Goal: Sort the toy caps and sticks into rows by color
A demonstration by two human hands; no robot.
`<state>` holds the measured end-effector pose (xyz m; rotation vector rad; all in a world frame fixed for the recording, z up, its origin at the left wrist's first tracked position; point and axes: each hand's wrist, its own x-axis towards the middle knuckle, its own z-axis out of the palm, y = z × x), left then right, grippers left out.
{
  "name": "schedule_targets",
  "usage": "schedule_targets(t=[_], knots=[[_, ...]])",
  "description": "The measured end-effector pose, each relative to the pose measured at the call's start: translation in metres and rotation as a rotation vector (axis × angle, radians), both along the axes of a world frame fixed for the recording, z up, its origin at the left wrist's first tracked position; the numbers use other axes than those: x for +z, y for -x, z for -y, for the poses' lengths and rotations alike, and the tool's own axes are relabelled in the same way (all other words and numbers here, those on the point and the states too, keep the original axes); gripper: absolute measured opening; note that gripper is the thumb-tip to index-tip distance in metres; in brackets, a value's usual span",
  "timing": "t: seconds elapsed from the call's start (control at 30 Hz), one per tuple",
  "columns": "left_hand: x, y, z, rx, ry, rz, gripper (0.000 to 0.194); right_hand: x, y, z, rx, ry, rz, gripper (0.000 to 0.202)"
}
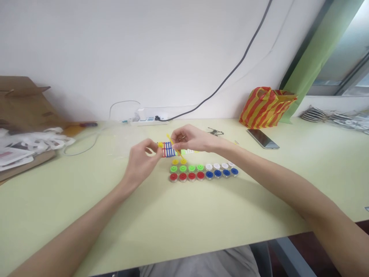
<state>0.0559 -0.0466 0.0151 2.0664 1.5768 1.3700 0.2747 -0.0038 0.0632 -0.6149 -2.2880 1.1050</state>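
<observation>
My left hand [144, 157] is closed in a pinch around a small yellow piece [160, 145]. My right hand [193, 139], also pinching, grips a thin yellow plastic stick [181, 155] that slants across its fingertips. Between the hands lie thin blue rods [170, 149] and red rods [164, 150] side by side, with white rods [188, 151] farther right, partly under my right hand. Just nearer to me stand rows of small clear round pieces with coloured caps: yellow [175, 162], green [182, 168], red [182, 176], white [217, 166] and blue [218, 173].
A phone [263, 139] and a striped bag [266, 107] are at the back right. Small dark parts [215, 131] lie behind my right hand. A power strip [150, 121] sits by the wall. At left are a cardboard box [25, 102] and white plastic packaging [37, 144].
</observation>
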Motion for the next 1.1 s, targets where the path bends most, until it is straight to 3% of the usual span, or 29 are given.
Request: schedule_targets(t=[0.1,0.17,0.27,0.33,0.5,0.63,0.8,0.9,1.1], knots=[[0.006,0.011,-0.005,0.086,-0.020,0.085,0.016,0.016,-0.012,0.000,-0.085,-0.121,0.037,0.008],[0.009,0.008,-0.002,0.072,-0.050,0.088,0.017,0.021,-0.022,-0.007,-0.237,-0.268,0.133,0.004],[0.007,-0.004,0.008,-0.017,-0.099,-0.030,0.015,0.011,-0.036,-0.029,-0.559,-0.496,0.411,0.010],[0.003,-0.011,0.013,-0.083,-0.131,-0.114,0.015,-0.002,-0.044,-0.047,-0.657,-0.512,0.590,0.014],[-0.001,-0.009,0.013,-0.102,-0.162,-0.172,0.014,-0.026,-0.057,-0.075,-0.686,-0.411,0.767,0.014],[0.003,-0.004,0.010,-0.066,-0.193,-0.179,0.014,-0.029,-0.064,-0.076,-0.650,-0.287,0.727,0.015],[0.002,-0.005,0.009,-0.079,-0.174,-0.183,0.014,-0.028,-0.065,-0.077,-0.645,-0.250,0.721,0.017],[0.000,-0.005,0.009,-0.089,-0.173,-0.187,0.013,-0.032,-0.062,-0.079,-0.694,-0.293,0.822,0.018],[0.000,-0.003,0.008,-0.083,-0.202,-0.201,0.013,-0.050,-0.052,-0.074,-0.785,-0.557,1.039,0.032]])
